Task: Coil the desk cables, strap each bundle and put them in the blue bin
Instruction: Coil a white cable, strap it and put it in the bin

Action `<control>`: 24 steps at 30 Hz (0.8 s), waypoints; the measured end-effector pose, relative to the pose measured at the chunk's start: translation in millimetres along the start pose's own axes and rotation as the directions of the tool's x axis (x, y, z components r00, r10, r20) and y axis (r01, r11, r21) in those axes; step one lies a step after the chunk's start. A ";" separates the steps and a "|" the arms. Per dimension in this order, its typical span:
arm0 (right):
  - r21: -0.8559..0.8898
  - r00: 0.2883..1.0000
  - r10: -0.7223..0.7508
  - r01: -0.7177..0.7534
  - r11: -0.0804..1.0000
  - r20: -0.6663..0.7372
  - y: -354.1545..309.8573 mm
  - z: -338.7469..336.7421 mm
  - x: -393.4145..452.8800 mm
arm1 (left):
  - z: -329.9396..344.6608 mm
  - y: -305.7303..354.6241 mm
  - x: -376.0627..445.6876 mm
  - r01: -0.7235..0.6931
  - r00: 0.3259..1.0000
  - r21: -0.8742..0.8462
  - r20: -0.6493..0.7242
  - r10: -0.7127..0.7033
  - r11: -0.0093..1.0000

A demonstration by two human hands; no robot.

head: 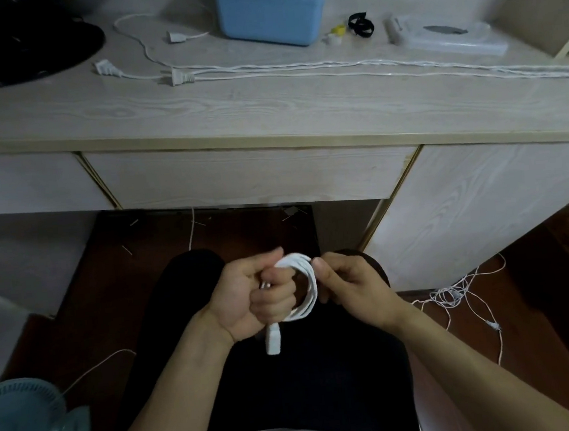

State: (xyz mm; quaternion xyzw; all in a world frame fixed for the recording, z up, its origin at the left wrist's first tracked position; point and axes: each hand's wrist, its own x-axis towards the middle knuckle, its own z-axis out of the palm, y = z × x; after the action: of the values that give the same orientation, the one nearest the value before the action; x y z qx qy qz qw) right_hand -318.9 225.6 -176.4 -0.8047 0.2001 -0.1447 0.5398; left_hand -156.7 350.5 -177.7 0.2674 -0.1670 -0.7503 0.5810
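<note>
Over my lap, my left hand [254,295] grips a small coil of white cable [304,282], fingers curled through the loops. One white plug end [272,340] hangs below that fist. My right hand [348,287] pinches the coil's right side with thumb and fingers. On the desk, more white cables [314,66] lie stretched out, with plugs [180,77] at their left ends. The blue bin [270,10] stands at the back of the desk. A black strap [360,24] lies right of the bin.
A black round object [20,46] fills the desk's far left corner. A clear plastic packet [446,38] lies at the right. Thin white wire [462,297] is tangled on the floor to my right. A teal fan [23,427] stands at lower left.
</note>
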 end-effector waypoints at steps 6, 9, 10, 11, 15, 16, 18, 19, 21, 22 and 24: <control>-0.182 0.996 0.090 -0.084 0.980 0.025 10.7 -4.6 0.8 | -7.1 17.4 2.7 -0.501 0.842 -0.289 -0.380 0.383 0.816; -0.289 0.996 0.034 -0.009 0.957 0.082 9.8 -3.6 0.8 | -9.1 16.5 0.2 -0.653 0.730 -0.345 -0.524 0.439 0.674; -0.318 0.995 0.022 0.011 0.948 0.098 9.0 -1.4 1.0 | -9.2 14.7 0.2 -0.678 0.713 -0.374 -0.543 0.443 0.633; -0.333 0.994 0.040 -0.003 0.943 0.106 8.7 0.0 1.2 | -7.9 13.5 1.4 -0.696 0.697 -0.379 -0.560 0.448 0.609; -0.372 0.964 0.229 -0.164 0.914 0.138 5.8 1.2 1.5 | -5.2 25.6 1.4 -0.780 0.578 -0.256 -0.644 0.501 0.570; -0.413 0.969 0.211 -0.142 0.900 0.126 8.1 -0.2 2.2 | -4.9 28.9 1.8 -0.787 0.550 -0.211 -0.666 0.504 0.579; -0.462 0.978 0.150 -0.068 0.884 0.144 9.7 -2.4 2.6 | -2.9 30.3 5.3 -0.771 0.503 -0.088 -0.693 0.517 0.631; -0.468 0.976 0.126 -0.028 0.883 0.179 8.6 -2.5 3.0 | -1.2 28.5 8.5 -0.756 0.486 -0.032 -0.696 0.529 0.653; -0.464 0.959 0.097 0.039 0.885 0.267 8.7 0.1 1.9 | 2.1 21.9 16.6 -0.736 0.483 0.022 -0.682 0.549 0.676; -0.461 0.946 0.091 0.066 0.885 0.310 8.5 2.8 0.6 | 3.2 18.8 20.2 -0.726 0.490 0.051 -0.662 0.567 0.686; -0.448 0.933 0.057 0.116 0.886 0.354 7.0 7.6 -2.4 | 3.9 12.6 25.9 -0.648 0.520 0.174 -0.611 0.598 0.741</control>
State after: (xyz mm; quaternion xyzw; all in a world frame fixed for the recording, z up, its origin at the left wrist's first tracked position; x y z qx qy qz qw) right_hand -318.7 230.5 -185.8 -0.9255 0.1148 0.0475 0.3578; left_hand -153.8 322.0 -172.9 0.4027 -0.0181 -0.3623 0.8404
